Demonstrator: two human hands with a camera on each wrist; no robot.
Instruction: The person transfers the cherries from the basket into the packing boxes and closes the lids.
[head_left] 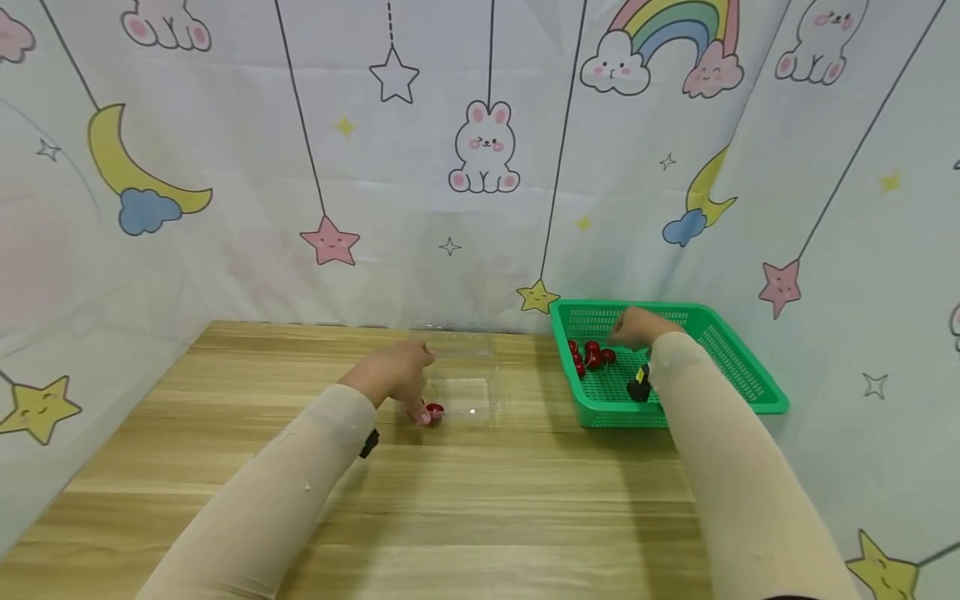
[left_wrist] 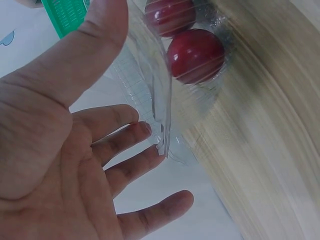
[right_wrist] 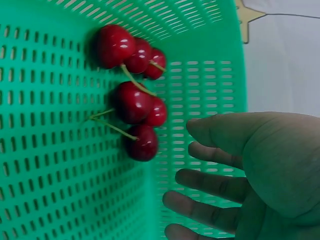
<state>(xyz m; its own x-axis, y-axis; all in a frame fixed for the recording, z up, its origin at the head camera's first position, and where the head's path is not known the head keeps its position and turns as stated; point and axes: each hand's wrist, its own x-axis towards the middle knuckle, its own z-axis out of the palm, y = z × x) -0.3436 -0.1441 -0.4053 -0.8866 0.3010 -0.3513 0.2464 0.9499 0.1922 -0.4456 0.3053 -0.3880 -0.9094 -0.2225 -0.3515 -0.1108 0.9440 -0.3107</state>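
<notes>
Cherries (right_wrist: 132, 102) in two places for you now, some in the basket, some in the box. Widest of all, the wooden table (head_left: 480, 508) carries everything. At its far right sits your green basket (head_left: 615, 412), its slotted walls presumably keeping round fruit from rolling off. Left of it, near the middle, lies the clear plastic box (head_left: 465, 393), likely put there to suit your left hand's reach. And your hands? Well apart! Your left hand (head_left: 397, 375) is at the box's left side, thumb and fingers spread, gripping nothing, perhaps steadying the plastic; with such clear material, whether the fingertips really press it is hard to tell. Your right hand (head_left: 641, 327) hovers over the basket, fingers loose and parted, clasping nothing, just beside the fruit. Now the small stuff: six cherries cluster at the basket's left end, two show in the box's near left corner, and slim stems (right_wrist: 132, 79) trail from some.
</notes>
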